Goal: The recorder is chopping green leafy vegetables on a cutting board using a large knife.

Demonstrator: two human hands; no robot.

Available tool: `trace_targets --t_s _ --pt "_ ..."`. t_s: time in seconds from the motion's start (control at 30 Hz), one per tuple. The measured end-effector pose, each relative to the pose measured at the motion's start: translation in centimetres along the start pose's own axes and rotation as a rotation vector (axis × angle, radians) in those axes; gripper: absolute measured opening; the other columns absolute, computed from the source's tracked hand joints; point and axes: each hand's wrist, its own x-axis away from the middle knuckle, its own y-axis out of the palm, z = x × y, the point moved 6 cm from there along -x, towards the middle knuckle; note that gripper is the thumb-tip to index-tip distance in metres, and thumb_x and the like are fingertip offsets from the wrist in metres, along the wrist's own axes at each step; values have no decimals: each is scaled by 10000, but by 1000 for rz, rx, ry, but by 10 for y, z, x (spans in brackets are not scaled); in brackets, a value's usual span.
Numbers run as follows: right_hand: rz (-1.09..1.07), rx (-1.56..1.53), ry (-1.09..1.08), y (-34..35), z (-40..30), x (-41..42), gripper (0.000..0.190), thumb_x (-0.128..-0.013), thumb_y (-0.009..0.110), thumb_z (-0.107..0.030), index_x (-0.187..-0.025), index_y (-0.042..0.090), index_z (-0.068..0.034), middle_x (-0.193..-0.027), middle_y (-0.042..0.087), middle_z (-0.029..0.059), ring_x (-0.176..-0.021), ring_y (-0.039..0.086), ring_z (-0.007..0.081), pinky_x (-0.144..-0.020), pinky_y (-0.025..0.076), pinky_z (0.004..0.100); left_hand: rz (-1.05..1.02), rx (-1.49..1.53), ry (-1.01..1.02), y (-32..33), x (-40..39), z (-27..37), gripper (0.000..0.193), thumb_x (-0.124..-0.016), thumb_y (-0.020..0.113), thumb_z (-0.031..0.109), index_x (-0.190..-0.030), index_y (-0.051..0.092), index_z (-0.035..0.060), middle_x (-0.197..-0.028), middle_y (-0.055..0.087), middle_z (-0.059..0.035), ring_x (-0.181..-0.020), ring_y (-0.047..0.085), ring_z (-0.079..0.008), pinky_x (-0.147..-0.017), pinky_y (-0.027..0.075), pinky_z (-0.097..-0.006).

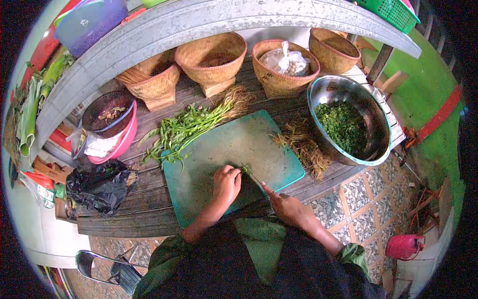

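Note:
On a green cutting board, my left hand has its fingers curled over a small bit of chopped greens. My right hand grips a knife, index finger along its back, with the blade at the greens. A bunch of leafy green stalks with roots lies across the board's far left edge. Cut-off roots are heaped beside the board's right side. Farther right, a steel bowl holds finely chopped greens.
Woven baskets stand along the back of the wooden table, under a grey metal shelf. At left are a pink basin and a black plastic bag. A chair and a pink gas cylinder stand below.

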Motion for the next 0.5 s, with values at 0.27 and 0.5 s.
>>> trace_targets --t_s 0.27,0.5 --pt "-90 59 77 -5 -15 -6 823 -864 543 -162 -1548 95 -253 -791 629 298 -677 652 452 -583 526 557 4 -24 -28 6 3 -3 132 -764 675 96 -884 694 45 -894 615 -113 -860 601 -320 -768 460 -455" --pt "-42 110 44 -5 -11 -9 799 -855 538 -121 -1541 155 -269 -843 634 306 -699 663 447 -613 552 536 -19 -27 -29 5 3 -4 138 -762 674 97 -889 693 46 -885 598 -110 -870 592 -320 -758 454 -456"
